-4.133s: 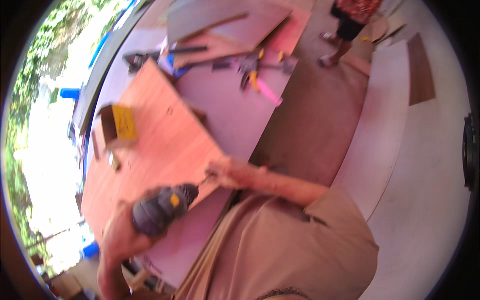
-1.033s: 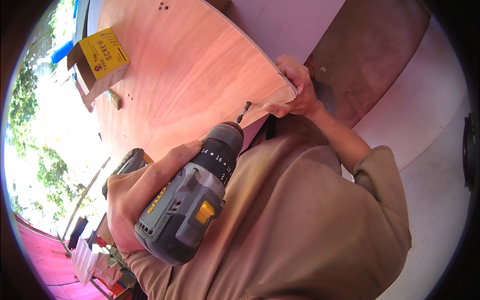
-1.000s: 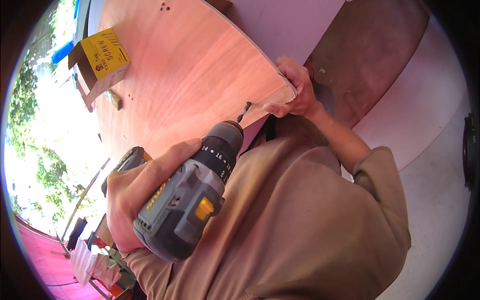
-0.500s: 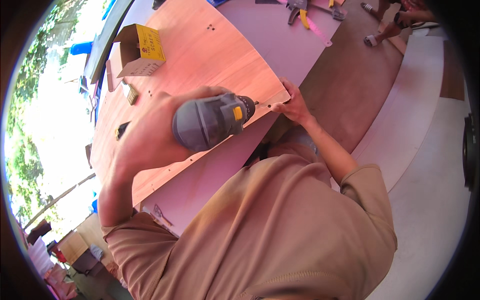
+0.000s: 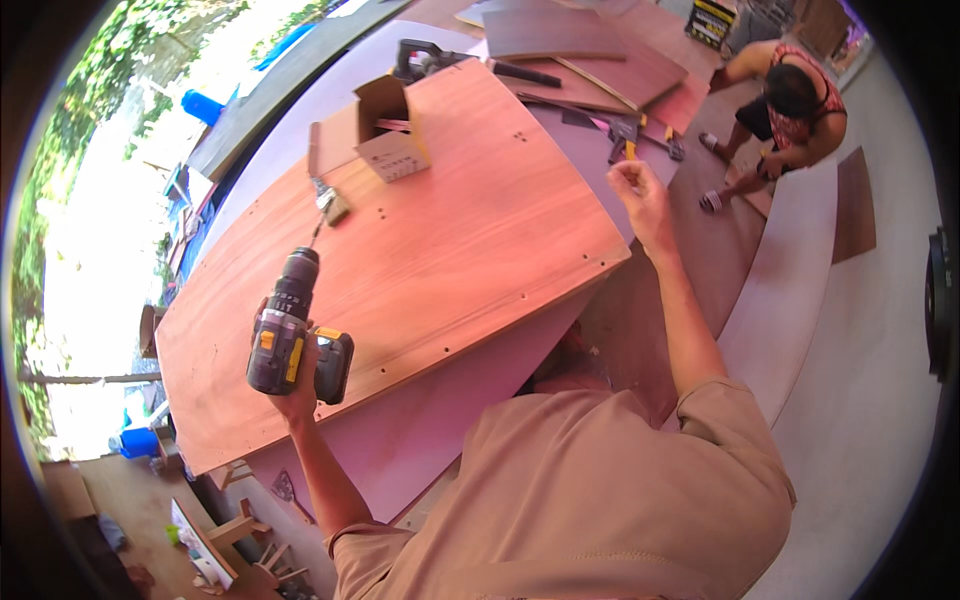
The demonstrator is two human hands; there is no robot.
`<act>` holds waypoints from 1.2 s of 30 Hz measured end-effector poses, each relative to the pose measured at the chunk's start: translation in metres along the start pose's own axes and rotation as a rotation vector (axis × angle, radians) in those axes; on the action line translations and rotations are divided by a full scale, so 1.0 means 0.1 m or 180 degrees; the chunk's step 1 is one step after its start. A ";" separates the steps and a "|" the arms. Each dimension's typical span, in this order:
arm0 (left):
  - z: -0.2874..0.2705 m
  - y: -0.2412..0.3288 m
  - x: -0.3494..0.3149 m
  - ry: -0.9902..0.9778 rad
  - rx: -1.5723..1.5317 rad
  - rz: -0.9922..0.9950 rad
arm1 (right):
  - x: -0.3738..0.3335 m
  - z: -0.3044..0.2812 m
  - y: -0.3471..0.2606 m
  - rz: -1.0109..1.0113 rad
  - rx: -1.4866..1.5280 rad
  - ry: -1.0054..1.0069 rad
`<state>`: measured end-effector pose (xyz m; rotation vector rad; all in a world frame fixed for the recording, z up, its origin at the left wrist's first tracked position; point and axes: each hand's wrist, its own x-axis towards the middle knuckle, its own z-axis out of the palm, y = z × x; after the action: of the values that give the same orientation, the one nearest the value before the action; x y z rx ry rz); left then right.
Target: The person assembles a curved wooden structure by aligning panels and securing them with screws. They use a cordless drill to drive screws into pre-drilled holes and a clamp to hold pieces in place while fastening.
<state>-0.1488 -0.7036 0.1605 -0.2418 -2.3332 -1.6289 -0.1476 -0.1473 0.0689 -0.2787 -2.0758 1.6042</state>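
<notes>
My left hand (image 5: 294,402) is wrapped round the handle of a grey and black cordless drill (image 5: 283,335) with yellow buttons. The drill is over the left part of a flat wooden panel (image 5: 450,240), its bit pointing away from me. Beyond the panel's right corner, my right hand (image 5: 645,200) is raised with thumb and fingertips drawn together; anything between them is too small to make out. Screw holes or heads dot the panel's near edge. A brush (image 5: 332,205) and an open cardboard box (image 5: 393,140) rest on the panel.
A pale board (image 5: 430,450) lies beneath the panel. Further off are a dark power tool (image 5: 425,60), stacked boards (image 5: 555,35) and a yellow-handled clamp (image 5: 627,140). Another person (image 5: 795,110) crouches at the far right, beside a long pale panel (image 5: 770,280). A scraper (image 5: 288,492) lies near left.
My left hand has carried the drill from the panel's right corner over to its left side. My right hand has let go of the corner and lifted away. The view has shifted too.
</notes>
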 end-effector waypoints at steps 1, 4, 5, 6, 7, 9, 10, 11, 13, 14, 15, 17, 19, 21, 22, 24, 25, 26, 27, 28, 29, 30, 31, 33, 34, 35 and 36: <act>-0.15 -0.19 -0.05 0.0211 -0.0074 -0.0033 | 0.12 0.28 -0.22 -0.0186 -0.0057 -0.0141; -0.33 -0.66 -0.13 0.0699 -0.0253 0.0173 | 0.47 1.16 -0.83 -0.0801 0.0153 -0.1007; -0.37 -0.74 -0.14 0.0768 -0.0402 0.0191 | 0.61 1.49 -1.01 -0.0786 -0.0032 -0.1192; -0.39 -0.80 -0.14 0.0825 -0.0513 0.0209 | 0.80 1.79 -1.12 -0.1231 0.0062 -0.1443; -0.37 -0.83 -0.14 0.1066 -0.0503 0.0074 | 1.00 2.11 -1.24 -0.1173 -0.0331 -0.1388; -0.33 -0.85 -0.12 0.0983 -0.0656 0.0153 | 1.44 2.66 -1.40 -0.1347 -0.1143 -0.1301; -0.29 -0.84 -0.10 0.0964 -0.0711 0.0195 | 1.67 2.88 -1.41 -0.1355 -0.1671 -0.1231; -0.28 -0.83 -0.11 0.0977 -0.0562 0.0150 | 1.86 3.06 -1.39 -0.1309 -0.2256 -0.1352; -0.26 -0.80 -0.10 0.1035 -0.0688 0.0154 | 2.10 3.37 -1.24 -0.1194 -0.3344 -0.1387; -0.24 -0.80 -0.11 0.1002 -0.0820 0.0118 | 2.17 3.49 -1.16 -0.1032 -0.3946 -0.1305; -0.25 -0.81 -0.10 0.1043 -0.0846 0.0130 | 2.22 3.60 -1.09 -0.0986 -0.4018 -0.1456; -0.25 -0.84 -0.08 0.1079 -0.0953 0.0158 | 2.23 3.74 -0.97 -0.0917 -0.4186 -0.1557; -0.20 -0.88 -0.05 0.1206 -0.0754 0.0545 | 2.23 3.79 -0.92 -0.0832 -0.4187 -0.1521; -0.20 -0.91 -0.05 0.1124 -0.0669 0.0591 | 2.22 3.78 -0.92 -0.0723 -0.4124 -0.1572; -0.21 -0.92 -0.05 0.1090 -0.0664 0.0463 | 2.22 3.76 -0.93 -0.0789 -0.4121 -0.1522; -0.24 -0.93 -0.05 0.1014 -0.0734 0.0394 | 2.20 3.69 -0.96 -0.0869 -0.3942 -0.1445; -0.25 -0.93 -0.06 0.0967 -0.0825 0.0451 | 2.19 3.64 -0.98 -0.0886 -0.3890 -0.1406; -0.25 -0.93 -0.06 0.0927 -0.0914 0.0527 | 2.19 3.61 -1.00 -0.0985 -0.3738 -0.1314; -0.26 -0.93 -0.06 0.0932 -0.0902 0.0523 | 2.19 3.57 -1.03 -0.1024 -0.3623 -0.1248; -0.26 -0.93 -0.06 0.0932 -0.0895 0.0541 | 2.19 3.52 -1.06 -0.0984 -0.3547 -0.1298; -0.26 -0.93 -0.06 0.0861 -0.0900 0.0541 | 2.22 3.45 -1.10 -0.1063 -0.3240 -0.1181; -0.26 -0.93 -0.06 0.0922 -0.0832 0.0558 | 2.27 3.36 -1.15 -0.1055 -0.2975 -0.1177; -0.26 -0.93 -0.05 0.0912 -0.0776 0.0550 | 2.27 3.27 -1.17 -0.0936 -0.2803 -0.1172; -0.26 -0.94 -0.05 0.0903 -0.0732 0.0490 | 2.21 2.98 -1.15 -0.0559 -0.1084 -0.0907; -0.26 -0.94 -0.05 0.0911 -0.0741 0.0439 | 2.13 2.80 -1.10 -0.0364 -0.0256 -0.0766; -0.26 -0.93 -0.05 0.0921 -0.0763 0.0414 | 1.98 2.62 -1.01 -0.0155 0.0677 -0.0575; -0.25 -0.93 -0.05 0.0938 -0.0753 0.0400 | 1.78 2.43 -0.89 -0.0011 0.1656 -0.0428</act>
<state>-0.1680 -0.7596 0.0843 -0.1788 -1.8745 -1.7446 -0.4087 -0.2984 0.1550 0.0160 -1.6623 2.1333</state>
